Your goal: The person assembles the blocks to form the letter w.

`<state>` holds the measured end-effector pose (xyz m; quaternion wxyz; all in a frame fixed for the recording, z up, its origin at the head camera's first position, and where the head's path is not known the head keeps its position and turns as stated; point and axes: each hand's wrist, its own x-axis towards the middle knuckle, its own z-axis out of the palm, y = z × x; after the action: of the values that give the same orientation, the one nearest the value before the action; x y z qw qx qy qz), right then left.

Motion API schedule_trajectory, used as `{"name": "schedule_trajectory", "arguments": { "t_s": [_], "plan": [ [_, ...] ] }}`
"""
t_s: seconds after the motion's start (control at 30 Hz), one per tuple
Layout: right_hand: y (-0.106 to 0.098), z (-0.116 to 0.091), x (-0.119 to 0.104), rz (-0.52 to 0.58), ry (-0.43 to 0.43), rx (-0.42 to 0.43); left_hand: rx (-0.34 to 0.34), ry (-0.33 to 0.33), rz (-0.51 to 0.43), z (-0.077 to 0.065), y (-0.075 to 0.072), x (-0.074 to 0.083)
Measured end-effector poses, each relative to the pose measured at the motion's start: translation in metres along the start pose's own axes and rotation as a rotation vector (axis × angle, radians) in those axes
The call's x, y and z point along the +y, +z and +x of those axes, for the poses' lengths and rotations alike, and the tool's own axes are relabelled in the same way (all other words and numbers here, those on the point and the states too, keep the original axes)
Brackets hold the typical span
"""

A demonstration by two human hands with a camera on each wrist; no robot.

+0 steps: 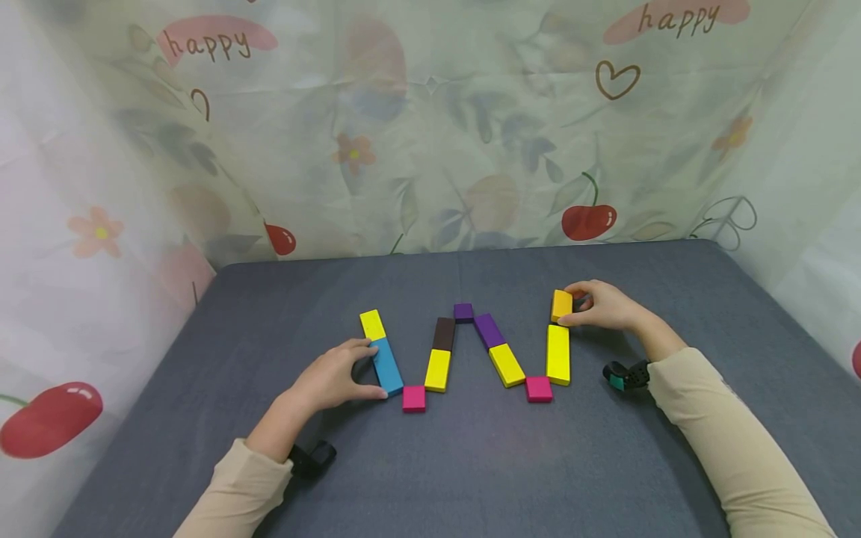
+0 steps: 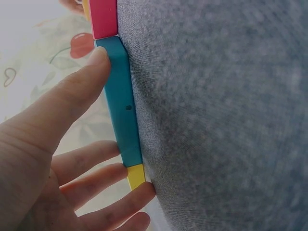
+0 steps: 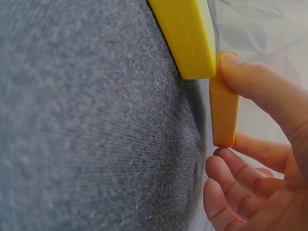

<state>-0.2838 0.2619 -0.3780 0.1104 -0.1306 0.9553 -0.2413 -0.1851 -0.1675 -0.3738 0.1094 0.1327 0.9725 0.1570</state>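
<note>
Colored blocks form a zigzag line on the table. At its left end, my left hand rests spread along the blue block, thumb near the lower end and fingertips by the yellow block above it. In the left wrist view the thumb lies against the blue block. At the other end, my right hand pinches an orange block between thumb and index finger. That orange block sits just beyond the end of a long yellow block, its remaining fingers loosely bent beside it.
A pink block adjoins the blue one. Yellow, dark brown, small purple, long purple and yellow blocks continue the line to another pink block. Patterned curtain borders the grey table.
</note>
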Motion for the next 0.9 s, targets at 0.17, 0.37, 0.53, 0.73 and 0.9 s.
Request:
{"name": "schedule_trajectory", "arguments": {
  "t_s": [0.17,0.37,0.53,0.73,0.9],
  "plan": [
    [-0.0001,0.0017,0.0002,-0.014,-0.007,-0.012,-0.001,0.0,0.004,0.0001,-0.0001,0.0],
    [0.0005,0.004,0.0015,-0.027,-0.01,-0.022,0.004,0.002,0.013,0.0015,0.0005,-0.0006],
    [-0.0001,0.0044,0.0007,-0.025,-0.007,-0.033,0.003,0.003,0.014,0.0015,0.0004,-0.0005],
    [-0.0006,0.004,0.0002,-0.014,-0.005,-0.045,0.003,0.009,0.012,0.0007,0.0002,-0.0006],
    [0.0,0.0034,0.0008,-0.007,0.0,-0.039,0.007,0.013,0.01,0.0005,0.0,-0.0009]
  ]
}}
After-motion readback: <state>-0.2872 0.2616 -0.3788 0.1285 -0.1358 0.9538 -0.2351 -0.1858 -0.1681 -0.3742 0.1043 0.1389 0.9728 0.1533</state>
